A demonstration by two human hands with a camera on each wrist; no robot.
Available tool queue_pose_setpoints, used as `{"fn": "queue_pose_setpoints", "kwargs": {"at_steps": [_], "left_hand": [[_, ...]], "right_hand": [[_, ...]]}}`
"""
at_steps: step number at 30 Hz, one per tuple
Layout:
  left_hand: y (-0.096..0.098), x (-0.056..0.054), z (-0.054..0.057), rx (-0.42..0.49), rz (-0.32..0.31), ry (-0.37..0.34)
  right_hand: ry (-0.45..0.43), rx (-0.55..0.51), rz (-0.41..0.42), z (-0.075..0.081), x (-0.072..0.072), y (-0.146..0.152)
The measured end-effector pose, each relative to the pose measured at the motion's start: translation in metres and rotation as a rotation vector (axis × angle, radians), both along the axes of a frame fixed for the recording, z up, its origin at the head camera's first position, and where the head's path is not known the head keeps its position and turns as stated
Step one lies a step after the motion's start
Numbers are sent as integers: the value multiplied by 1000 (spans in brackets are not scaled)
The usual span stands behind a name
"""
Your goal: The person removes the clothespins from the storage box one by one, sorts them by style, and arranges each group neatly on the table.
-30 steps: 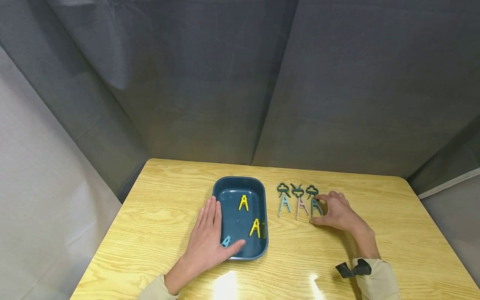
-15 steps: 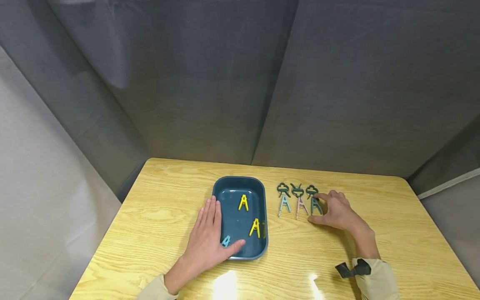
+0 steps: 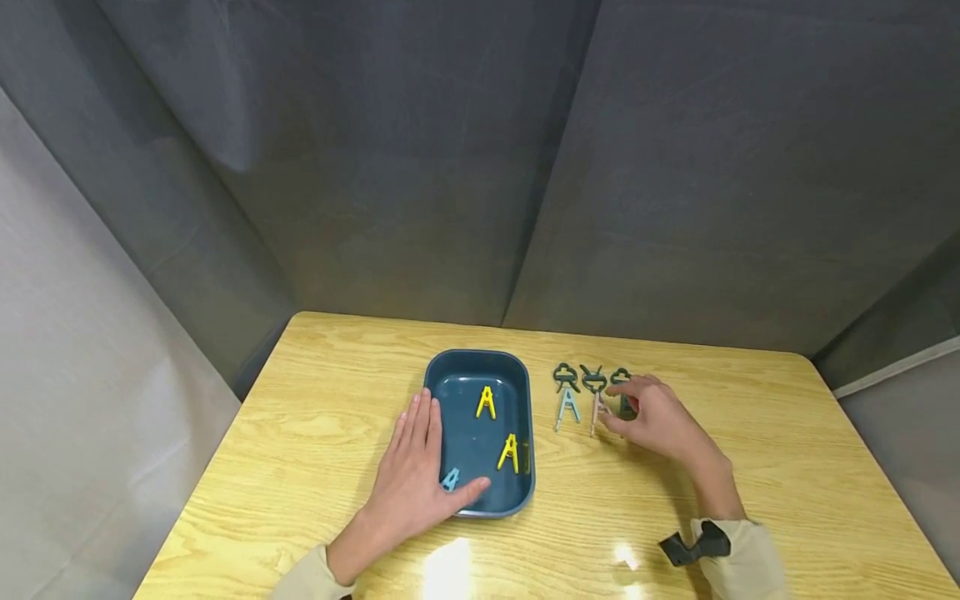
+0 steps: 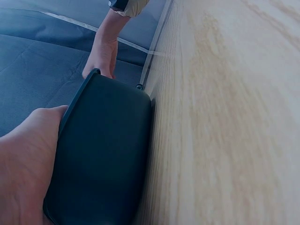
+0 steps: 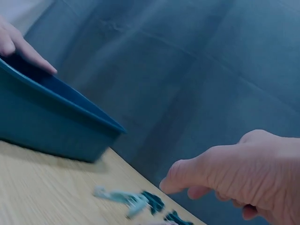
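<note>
My left hand (image 3: 411, 475) rests along the left rim of a dark blue plastic tray (image 3: 482, 507), its fingers straight and its thumb reaching over the near left corner. Two yellow clothespins (image 3: 486, 402) and a light blue clothespin (image 3: 450, 479) lie in the tray. To the right of it, my right hand (image 3: 656, 417) hovers above a row of clips, thumb and index finger apart. Its fingertips are nearest the pink clothespin (image 3: 597, 410). Partly hidden by this hand is a dark green clothespin (image 3: 626, 407). Further left lies a pale blue clothespin (image 3: 567, 406).
Dark green clips with rounded, shaped heads (image 3: 566, 377) lie in a row just behind the clothespins. All stand on a light wooden table (image 3: 337, 375), with a grey cloth backdrop (image 3: 420, 208) at its far edge.
My right hand has moved left, from around the dark green clothespin toward the pink one. The dark green clothespin remains on the table. My left hand stays at the tray.
</note>
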State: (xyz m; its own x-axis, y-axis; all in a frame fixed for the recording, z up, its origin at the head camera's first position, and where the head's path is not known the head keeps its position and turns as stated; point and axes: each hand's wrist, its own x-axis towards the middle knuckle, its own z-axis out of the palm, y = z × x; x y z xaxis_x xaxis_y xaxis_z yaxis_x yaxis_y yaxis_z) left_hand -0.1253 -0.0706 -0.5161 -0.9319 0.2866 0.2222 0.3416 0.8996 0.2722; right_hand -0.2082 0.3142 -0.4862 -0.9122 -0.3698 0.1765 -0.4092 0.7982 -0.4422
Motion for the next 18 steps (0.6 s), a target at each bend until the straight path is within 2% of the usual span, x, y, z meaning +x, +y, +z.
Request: {"fn": "queue_pose_setpoints", "kwargs": {"at_steps": [6, 9, 13, 18], "left_hand": [[-1, 0, 1, 11, -6, -16], [-1, -2, 0, 19, -7, -19], [0, -6, -2, 19, -5, -12], [0, -8, -4, 4, -14, -24]], "right_hand": [[137, -64, 108, 9, 10, -40], [194, -56, 182, 12, 15, -67], [209, -8, 277, 12, 20, -103], [147, 76, 371, 1, 24, -141]]}}
